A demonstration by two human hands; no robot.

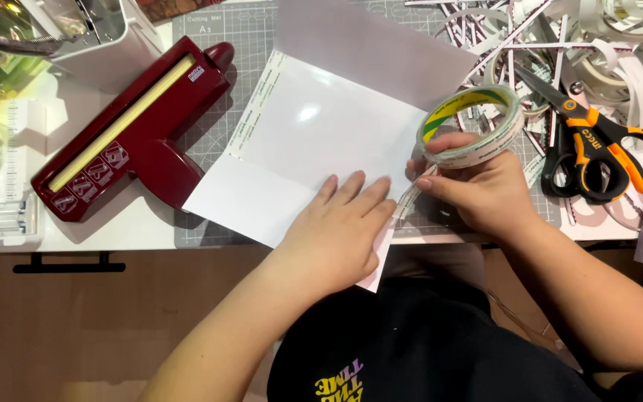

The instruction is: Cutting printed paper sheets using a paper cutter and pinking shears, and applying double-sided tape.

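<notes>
Left hand [334, 227]: flat, fingers spread, pressing the folded white paper sheet [314, 141] at the tabletop's near edge.
Right hand [478, 186]: fingers curled around the clear double-sided tape roll [470, 125], beside the sheet's right edge.
Orange-handled scissors [597, 145]: right, untouched.

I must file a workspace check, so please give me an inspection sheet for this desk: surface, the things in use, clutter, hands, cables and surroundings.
Surface: grey gridded cutting mat on a white desk.
Things in use: white folded sheet lying flat on the mat; roll of clear tape with a green and yellow core, a strip drawn along the sheet's right edge.
Clutter: pile of cut paper strips at the upper right; orange and black scissors, closed; dark red punch tool at the left.
Hands: left hand presses flat on the sheet; right hand holds the tape roll.
Cables: nothing seen.
Surroundings: white container at the upper left; brown floor below the desk.
</notes>
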